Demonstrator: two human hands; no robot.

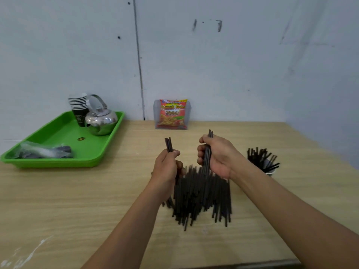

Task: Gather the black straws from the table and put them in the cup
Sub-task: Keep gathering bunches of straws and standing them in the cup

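A loose pile of black straws (200, 197) lies on the wooden table (77, 200) in front of me. My left hand (167, 167) grips a small bunch of straws upright, their tips sticking up above the fist. My right hand (215, 154) grips another bunch, upright too, just above the far end of the pile. To the right stands a paper cup (270, 169) with several black straws fanning out of it; my right forearm hides part of it.
A green tray (58, 136) at the back left holds a steel teapot (101, 121), a stack of paper cups (78, 107) and a plastic bag (44, 152). A snack packet in a clear holder (172, 114) stands against the wall. The table's right edge runs close to the cup.
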